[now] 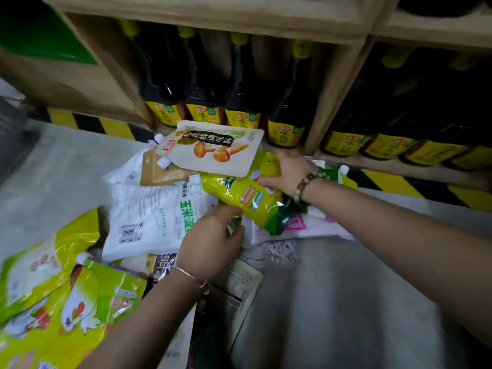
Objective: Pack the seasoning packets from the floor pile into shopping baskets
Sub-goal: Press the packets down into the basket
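Yellow-green packet (247, 193) sits on top of the floor pile, held at both ends. Right grip (286, 171) is curled round its far end. Left grip (213, 243) pinches the near edge, thumb over and fingers under. Mushroom pouch (210, 147) is just left of the right grip, overlapping the packet. White starch bag (154, 217) is left of the left grip. Soy sauce bottles (202, 83) are shelved beyond the right grip.

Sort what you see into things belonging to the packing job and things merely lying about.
Job: yellow-green packet, gripped by left hand and right hand; mushroom pouch; white starch bag; chicken packets.
Lying about: dark sauce bottles; wooden shelf; striped kerb.
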{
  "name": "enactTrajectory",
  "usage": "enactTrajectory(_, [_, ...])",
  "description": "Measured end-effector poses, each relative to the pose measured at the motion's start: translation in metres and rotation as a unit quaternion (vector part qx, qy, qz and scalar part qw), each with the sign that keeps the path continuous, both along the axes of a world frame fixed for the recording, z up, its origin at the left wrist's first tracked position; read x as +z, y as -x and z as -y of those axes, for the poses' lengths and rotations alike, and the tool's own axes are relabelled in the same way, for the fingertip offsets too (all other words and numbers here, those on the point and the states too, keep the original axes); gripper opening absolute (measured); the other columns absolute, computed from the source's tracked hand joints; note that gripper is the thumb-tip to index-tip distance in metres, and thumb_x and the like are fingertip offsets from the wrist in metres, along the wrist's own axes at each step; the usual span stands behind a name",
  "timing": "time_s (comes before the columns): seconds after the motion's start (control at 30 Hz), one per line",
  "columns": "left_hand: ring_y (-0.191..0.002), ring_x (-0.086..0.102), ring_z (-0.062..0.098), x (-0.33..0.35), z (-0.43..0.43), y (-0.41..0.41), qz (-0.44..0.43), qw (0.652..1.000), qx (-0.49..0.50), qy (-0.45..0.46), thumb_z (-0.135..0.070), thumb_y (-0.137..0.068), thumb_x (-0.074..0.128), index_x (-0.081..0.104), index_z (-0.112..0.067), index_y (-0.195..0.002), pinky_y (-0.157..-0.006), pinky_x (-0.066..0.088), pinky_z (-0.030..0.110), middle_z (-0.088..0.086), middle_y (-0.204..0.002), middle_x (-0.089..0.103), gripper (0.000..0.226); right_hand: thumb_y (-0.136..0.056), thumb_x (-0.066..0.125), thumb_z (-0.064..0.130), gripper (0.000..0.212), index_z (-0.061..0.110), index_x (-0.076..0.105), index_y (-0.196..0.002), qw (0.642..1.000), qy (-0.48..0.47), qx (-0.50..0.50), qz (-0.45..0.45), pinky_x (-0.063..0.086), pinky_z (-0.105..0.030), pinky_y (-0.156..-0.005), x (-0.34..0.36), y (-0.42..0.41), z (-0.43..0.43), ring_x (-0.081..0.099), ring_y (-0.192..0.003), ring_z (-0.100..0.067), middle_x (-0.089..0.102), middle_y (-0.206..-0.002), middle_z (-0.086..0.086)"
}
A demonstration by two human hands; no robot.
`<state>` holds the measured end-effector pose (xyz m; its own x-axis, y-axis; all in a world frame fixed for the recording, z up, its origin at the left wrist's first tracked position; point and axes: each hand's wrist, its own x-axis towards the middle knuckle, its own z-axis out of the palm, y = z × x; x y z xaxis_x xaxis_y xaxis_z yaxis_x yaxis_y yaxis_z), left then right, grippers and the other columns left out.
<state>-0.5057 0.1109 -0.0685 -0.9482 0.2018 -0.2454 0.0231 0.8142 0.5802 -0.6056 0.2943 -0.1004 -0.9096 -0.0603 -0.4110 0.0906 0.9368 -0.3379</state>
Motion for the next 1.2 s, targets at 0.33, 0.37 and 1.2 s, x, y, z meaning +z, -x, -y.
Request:
enactTrajectory(0.33, [-0.08,0.057,0.011,-0.023,-0.009,-0.016,0.1,0.953,0.195,-0.206,-0.026,-0.066,0.052,0.062,-0.021,-0.097,-0.081,0.046,0.025,-0.003,-0.097,0.062,0.033,-0.067,0.08,0.045,0.053,0.01,0.064,-0.103,0.996,0.078,-0.047,0.026,0.044,-0.027,-0.069,-0.011,-0.009,0.006,0.058,-0.088,-0.02,0.063,-0.095,-0.005])
enactTrajectory(0.37, [-0.081,0.057,0.012,-0.023,-0.01,-0.018,0.104,0.943,0.221,-0.225,-0.025,-0.063,0.051,0.059,-0.022,-0.098,-0.082,0.047,0.028,-0.003,-0.097,0.061,0.036,-0.07,0.08,0.035,0.037,0.011,0.067,-0.095,0.988,0.136,-0.068,0.041,0.044,-0.024,-0.063,-0.012,-0.017,-0.002,0.059,-0.078,-0.015,0.062,-0.086,-0.001])
enactTrajectory(1.2, [-0.06,0.066,0.021,-0.025,-0.044,-0.051,0.204,0.734,0.483,-0.431,-0.005,-0.078,0.071,0.067,-0.013,-0.094,-0.049,0.056,0.031,0.008,-0.078,0.069,0.019,-0.084,0.067,0.033,0.062,0.018,0.041,-0.139,0.995,0.065,0.005,-0.073,0.041,-0.034,-0.096,0.001,-0.026,-0.04,0.046,-0.124,-0.028,0.048,-0.134,-0.013])
